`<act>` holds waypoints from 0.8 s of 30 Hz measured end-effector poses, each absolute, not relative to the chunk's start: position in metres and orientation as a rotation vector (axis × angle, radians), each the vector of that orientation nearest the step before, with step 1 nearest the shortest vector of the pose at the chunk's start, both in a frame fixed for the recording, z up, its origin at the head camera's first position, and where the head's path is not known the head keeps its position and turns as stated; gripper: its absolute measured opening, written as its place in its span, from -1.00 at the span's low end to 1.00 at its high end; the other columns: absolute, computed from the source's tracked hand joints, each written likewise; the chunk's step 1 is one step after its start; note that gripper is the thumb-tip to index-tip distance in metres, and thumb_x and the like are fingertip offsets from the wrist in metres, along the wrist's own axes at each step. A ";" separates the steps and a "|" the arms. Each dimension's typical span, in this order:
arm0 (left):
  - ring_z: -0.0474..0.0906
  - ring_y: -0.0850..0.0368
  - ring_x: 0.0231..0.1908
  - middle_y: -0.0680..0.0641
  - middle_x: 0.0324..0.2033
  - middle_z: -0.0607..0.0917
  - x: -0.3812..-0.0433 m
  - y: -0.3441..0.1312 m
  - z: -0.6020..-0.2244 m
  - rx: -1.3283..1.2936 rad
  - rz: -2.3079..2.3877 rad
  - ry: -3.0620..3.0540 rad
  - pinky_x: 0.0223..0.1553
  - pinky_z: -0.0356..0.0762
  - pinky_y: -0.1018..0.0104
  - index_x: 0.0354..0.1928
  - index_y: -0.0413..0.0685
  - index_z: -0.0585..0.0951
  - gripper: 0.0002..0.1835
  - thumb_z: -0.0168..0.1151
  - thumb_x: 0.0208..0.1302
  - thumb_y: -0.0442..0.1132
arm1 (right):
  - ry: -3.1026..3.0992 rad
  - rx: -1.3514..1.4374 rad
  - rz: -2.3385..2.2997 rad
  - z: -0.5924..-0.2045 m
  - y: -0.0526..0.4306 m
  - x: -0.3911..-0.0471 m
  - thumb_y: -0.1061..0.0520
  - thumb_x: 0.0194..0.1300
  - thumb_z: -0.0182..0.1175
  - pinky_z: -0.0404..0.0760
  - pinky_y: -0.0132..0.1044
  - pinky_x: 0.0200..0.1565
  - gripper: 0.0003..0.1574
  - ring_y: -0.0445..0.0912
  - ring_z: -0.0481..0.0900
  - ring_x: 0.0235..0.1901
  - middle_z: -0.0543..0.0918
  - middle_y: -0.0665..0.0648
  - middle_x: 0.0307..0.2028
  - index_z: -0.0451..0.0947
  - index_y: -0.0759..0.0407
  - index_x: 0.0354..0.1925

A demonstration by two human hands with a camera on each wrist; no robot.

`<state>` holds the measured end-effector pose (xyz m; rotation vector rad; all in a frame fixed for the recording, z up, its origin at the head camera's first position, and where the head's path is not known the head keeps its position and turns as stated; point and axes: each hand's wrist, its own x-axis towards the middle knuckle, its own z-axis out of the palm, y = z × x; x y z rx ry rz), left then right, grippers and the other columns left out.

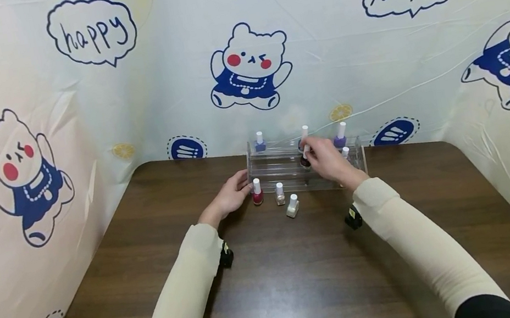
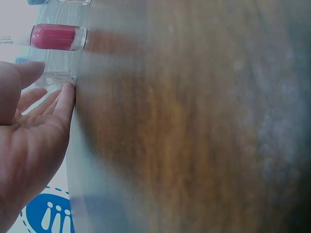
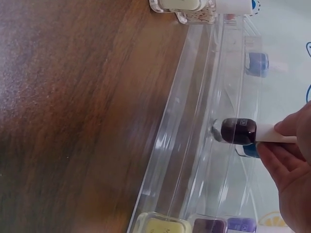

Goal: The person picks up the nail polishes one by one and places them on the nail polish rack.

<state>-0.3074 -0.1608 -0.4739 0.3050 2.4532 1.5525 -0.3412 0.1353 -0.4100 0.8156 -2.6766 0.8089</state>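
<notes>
Right hand: arm outstretched, fingers pinch dark bottle by white cap, at clear rack near surface's far edge. Left hand: fingers, loosely extended, touch rack's left end.

dark polish bottle | white cap, upright | at clear tiered rack

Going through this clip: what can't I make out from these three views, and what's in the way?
- Teal bottle: right wrist view, mostly hidden by the dark bottle and the right hand.
- Dark bottle: right wrist view, its lettering is too small to read.
- Yellow bottle: head view, mostly behind that hand; right wrist view, cut off by the bottom edge.
- Red bottle: left wrist view, capped end cut off by the left edge.
</notes>
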 end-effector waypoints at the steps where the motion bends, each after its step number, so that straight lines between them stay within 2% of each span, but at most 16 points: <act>1: 0.30 -0.12 0.46 -0.24 0.50 0.30 -0.308 -0.161 -0.474 0.306 1.553 2.454 0.45 0.28 0.03 0.57 -0.14 0.16 -0.39 0.04 0.59 -0.27 | -2.682 0.820 0.819 -0.409 0.135 -0.341 0.40 0.43 0.07 0.70 0.02 -0.07 -0.70 0.18 0.69 -0.11 0.70 0.36 -0.03 0.57 0.42 0.08; 9: 0.29 -0.13 0.47 -0.26 0.51 0.29 -0.307 -0.160 -0.473 0.310 1.559 2.457 0.46 0.26 0.03 0.57 -0.17 0.15 -0.39 0.03 0.60 -0.28 | -2.732 0.832 0.858 -0.409 0.135 -0.341 0.42 0.43 0.06 0.66 0.04 0.07 -0.64 0.20 0.64 0.07 0.64 0.37 0.11 0.53 0.39 0.15; 17: 0.27 -0.12 0.48 -0.26 0.51 0.27 -0.306 -0.159 -0.475 0.290 1.553 2.456 0.47 0.24 0.03 0.58 -0.17 0.14 -0.39 0.02 0.60 -0.27 | -2.746 0.802 0.849 -0.409 0.136 -0.339 0.39 0.42 0.09 0.65 0.04 0.05 -0.52 0.18 0.65 0.00 0.64 0.34 0.10 0.46 0.33 0.28; 24: 0.27 -0.12 0.48 -0.25 0.51 0.28 -0.305 -0.160 -0.472 0.294 1.555 2.456 0.47 0.25 0.03 0.58 -0.15 0.15 -0.39 0.03 0.60 -0.26 | -2.759 0.773 0.931 -0.407 0.140 -0.335 0.36 0.45 0.14 0.67 0.02 0.11 -0.46 0.19 0.67 0.05 0.60 0.38 0.16 0.39 0.37 0.35</act>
